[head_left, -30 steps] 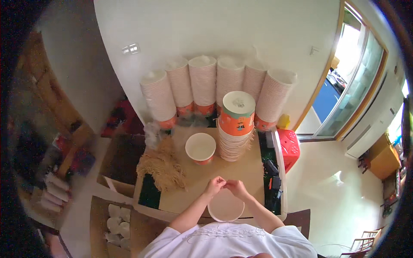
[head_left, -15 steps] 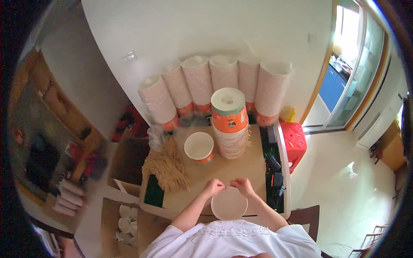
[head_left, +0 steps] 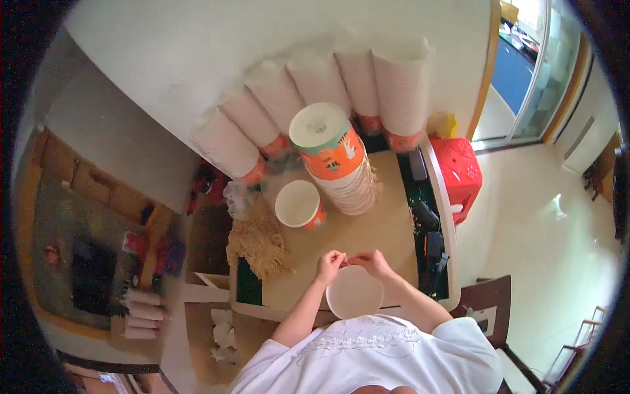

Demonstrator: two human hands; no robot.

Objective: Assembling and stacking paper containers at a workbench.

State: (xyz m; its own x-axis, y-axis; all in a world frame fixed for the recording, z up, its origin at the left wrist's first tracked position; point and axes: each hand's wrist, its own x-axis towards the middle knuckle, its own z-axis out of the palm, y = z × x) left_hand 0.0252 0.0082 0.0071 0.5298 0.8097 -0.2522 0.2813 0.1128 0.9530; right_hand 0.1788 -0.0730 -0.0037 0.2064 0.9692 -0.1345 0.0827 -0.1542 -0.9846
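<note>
At the table's near edge, close to my body, is a white round paper bucket (head_left: 355,295), its pale round face toward me. My left hand (head_left: 331,266) and my right hand (head_left: 371,264) meet just beyond its far rim, fingertips pinched close together. Whatever lies between the fingers is too small to make out. Farther off, an open paper bucket (head_left: 298,204) with an orange print stands upright. Right of it rises a nested stack of buckets (head_left: 351,192), topped by an upturned orange and green bucket (head_left: 328,148). Tan stringy strands (head_left: 261,240) lie heaped on the left.
Several tall stacks of nested buckets (head_left: 401,92) in clear wrap line the wall. Black devices (head_left: 430,246) lie along the table's right edge, beside a red plastic stool (head_left: 457,174). An open cardboard box (head_left: 203,341) with white items sits at lower left.
The view has turned and shifted, so the table appears tilted. My hands stay close together at the bucket's far rim, their fingertips now nearer each other and slightly off the rim.
</note>
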